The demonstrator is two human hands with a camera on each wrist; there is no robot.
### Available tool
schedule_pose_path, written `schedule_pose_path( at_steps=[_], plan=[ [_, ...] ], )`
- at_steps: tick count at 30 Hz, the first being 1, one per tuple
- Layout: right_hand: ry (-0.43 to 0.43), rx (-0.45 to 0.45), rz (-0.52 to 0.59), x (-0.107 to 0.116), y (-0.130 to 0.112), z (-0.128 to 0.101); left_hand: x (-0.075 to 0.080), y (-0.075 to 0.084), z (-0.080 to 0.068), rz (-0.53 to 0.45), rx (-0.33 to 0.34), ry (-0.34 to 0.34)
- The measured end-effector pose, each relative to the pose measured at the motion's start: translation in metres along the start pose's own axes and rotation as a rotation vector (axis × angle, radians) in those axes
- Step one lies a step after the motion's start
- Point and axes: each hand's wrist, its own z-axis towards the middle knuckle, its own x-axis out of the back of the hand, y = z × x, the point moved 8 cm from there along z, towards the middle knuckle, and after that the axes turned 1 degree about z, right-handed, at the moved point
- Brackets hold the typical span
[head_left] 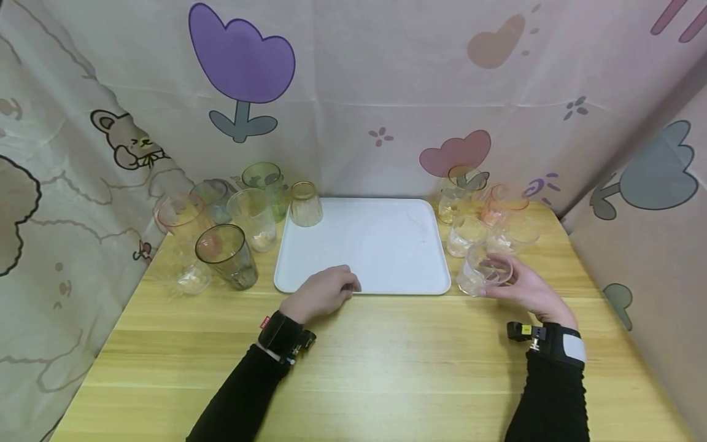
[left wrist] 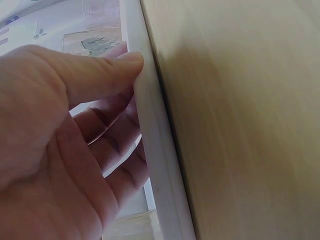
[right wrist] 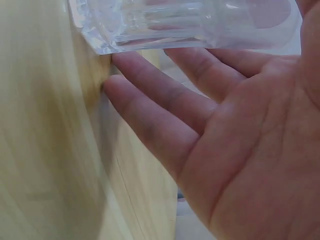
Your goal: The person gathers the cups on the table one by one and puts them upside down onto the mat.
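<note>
My right hand (head_left: 527,291) holds a clear glass (head_left: 476,276) at the tray's right side, thumb on the near side and fingers behind. In the right wrist view, the clear glass (right wrist: 200,22) lies across the top, with lower fingers (right wrist: 150,120) extended beneath it. My left hand (head_left: 323,291) rests at the near edge of the white tray (head_left: 375,245), its fingers loosely bent. The left wrist view shows the thumb of this hand (left wrist: 75,130) against the tray rim (left wrist: 155,130). One upside-down amber glass (head_left: 306,205) stands at the tray's far left corner.
Left of the tray stand several glasses, among them a dark grey one (head_left: 234,261), a green one (head_left: 267,187) and a pinkish one (head_left: 182,215). More stand behind the right hand, including a pink glass (head_left: 499,205) and a yellowish glass (head_left: 453,199). A patterned cloth (head_left: 353,80) hangs behind the wooden table (head_left: 386,380).
</note>
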Motion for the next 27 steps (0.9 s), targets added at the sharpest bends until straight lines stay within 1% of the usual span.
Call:
schedule_pose_path(
  at_steps=[10, 17, 22, 27],
  plan=[
    [0.006, -0.025, -0.02, -0.001, 0.002, -0.001, 0.001, 0.002, -0.001, 0.005, 0.029, -0.014],
    [0.017, -0.018, -0.049, 0.001, 0.0, -0.001, 0.001, 0.003, -0.002, -0.013, 0.049, -0.011],
    [0.036, 0.008, -0.048, 0.002, -0.007, -0.001, 0.001, 0.004, -0.002, -0.016, 0.054, -0.001],
    [0.074, 0.037, -0.013, 0.002, -0.02, 0.0, 0.003, 0.005, -0.004, -0.029, 0.055, 0.006]
  ],
)
